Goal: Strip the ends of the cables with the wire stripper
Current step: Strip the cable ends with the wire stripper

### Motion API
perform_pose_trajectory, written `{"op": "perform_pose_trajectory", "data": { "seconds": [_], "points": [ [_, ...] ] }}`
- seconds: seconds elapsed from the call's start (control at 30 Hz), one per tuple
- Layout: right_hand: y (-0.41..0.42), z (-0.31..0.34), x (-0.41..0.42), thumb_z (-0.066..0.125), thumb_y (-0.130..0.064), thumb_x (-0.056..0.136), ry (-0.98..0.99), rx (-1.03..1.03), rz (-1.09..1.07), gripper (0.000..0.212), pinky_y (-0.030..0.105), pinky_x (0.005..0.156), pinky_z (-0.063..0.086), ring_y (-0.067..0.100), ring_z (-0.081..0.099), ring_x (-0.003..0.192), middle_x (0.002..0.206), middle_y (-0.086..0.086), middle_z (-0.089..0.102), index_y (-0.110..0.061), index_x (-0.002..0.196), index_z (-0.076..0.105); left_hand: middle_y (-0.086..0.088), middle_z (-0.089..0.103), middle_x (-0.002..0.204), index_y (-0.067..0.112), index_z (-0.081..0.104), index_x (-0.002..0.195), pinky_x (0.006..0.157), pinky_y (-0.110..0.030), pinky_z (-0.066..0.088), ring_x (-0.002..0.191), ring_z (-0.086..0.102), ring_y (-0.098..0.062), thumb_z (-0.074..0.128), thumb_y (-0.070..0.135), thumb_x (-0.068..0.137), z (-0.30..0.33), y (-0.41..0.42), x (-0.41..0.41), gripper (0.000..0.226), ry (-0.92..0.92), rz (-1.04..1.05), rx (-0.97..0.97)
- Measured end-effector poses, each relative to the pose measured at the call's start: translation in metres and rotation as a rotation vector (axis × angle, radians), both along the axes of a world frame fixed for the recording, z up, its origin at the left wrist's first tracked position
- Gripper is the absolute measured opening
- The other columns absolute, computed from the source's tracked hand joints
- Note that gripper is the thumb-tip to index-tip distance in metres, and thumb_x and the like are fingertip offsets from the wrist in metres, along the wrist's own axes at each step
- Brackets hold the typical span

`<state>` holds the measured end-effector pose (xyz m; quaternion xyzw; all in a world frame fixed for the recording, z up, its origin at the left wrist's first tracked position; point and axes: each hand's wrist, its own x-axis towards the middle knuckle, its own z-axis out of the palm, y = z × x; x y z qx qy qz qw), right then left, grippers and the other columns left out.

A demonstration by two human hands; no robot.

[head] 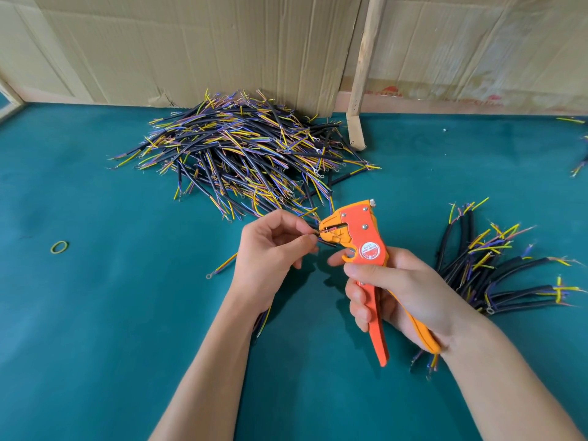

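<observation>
My right hand (401,294) grips the handles of an orange wire stripper (362,246), held upright with its jaws pointing left. My left hand (270,249) pinches a thin wire end between thumb and forefinger and feeds it into the stripper's jaws (331,232). The rest of that black cable (262,319) runs under my left wrist, and its yellow and blue ends show below. A big heap of black cables (248,154) with yellow, blue and purple wires lies at the back centre. A smaller bunch of cables (496,268) lies right of my right hand.
The table is covered in teal felt (95,313). A cardboard wall (191,43) and a wooden stick (362,68) stand behind the heap. A yellow-green rubber band (59,247) lies at the left. One loose wire with a ring terminal (222,265) lies near my left hand.
</observation>
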<state>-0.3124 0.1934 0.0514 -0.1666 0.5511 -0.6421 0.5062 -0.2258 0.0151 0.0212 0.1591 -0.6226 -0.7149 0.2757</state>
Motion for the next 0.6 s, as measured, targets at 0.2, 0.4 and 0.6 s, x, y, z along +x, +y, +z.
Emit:
{"op": "perform_pose_trajectory", "data": {
  "seconds": [0.2,0.4,0.6],
  "points": [
    [-0.009,-0.004,0.008,0.071,-0.017,0.091,0.022,-0.034,-0.082,0.008,0.026,0.041,0.036,0.018,0.035,0.037,0.055,0.004,0.041,-0.015,0.09,0.078,-0.006,0.068,0.067,0.011,0.068,0.074,0.049,-0.023,0.044,0.06,0.061,-0.019,0.074,0.002,0.074,0.0,0.0,-0.003,0.011,0.018,0.023,0.015],
    [-0.004,0.0,0.002,0.073,-0.018,0.081,-0.072,-0.086,-0.1,0.041,0.037,0.052,0.054,0.033,0.06,0.054,0.075,0.027,0.064,0.007,0.113,0.067,-0.002,0.067,0.07,0.01,0.07,0.085,0.045,-0.019,0.04,0.056,0.057,-0.013,0.074,0.001,0.079,0.0,0.001,-0.002,0.011,0.014,0.063,0.048],
    [0.0,0.004,-0.003,0.072,-0.013,0.075,-0.111,-0.028,-0.101,0.03,0.042,0.064,0.061,0.038,0.071,0.071,0.095,0.036,0.07,0.002,0.1,0.063,-0.012,0.062,0.066,0.016,0.076,0.077,0.043,-0.021,0.034,0.053,0.045,-0.017,0.072,0.012,0.076,0.0,0.001,-0.003,0.005,-0.044,0.103,0.072]
  ]
}}
